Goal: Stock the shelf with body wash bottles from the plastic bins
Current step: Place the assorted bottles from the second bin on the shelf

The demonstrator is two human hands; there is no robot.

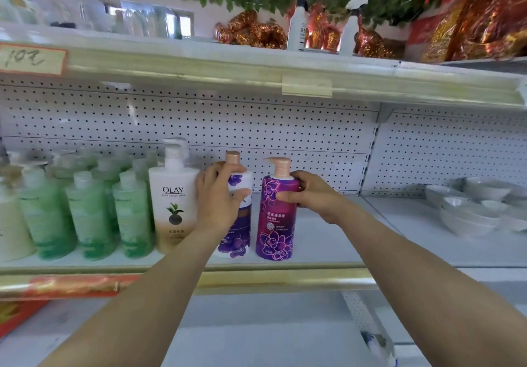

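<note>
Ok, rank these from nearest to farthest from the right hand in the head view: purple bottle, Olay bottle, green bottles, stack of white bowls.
1. Purple bottle: gripped by the right hand at its shoulder.
2. Olay bottle: to the left, beyond the white floral bottle held by the left hand.
3 and 4. Stack of white bowls, far right, and green bottles, far left: too close to call.

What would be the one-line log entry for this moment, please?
left hand: grips white floral bottle | right hand: grips purple bottle | both bottles upright on shelf | right of Olay bottle
</note>
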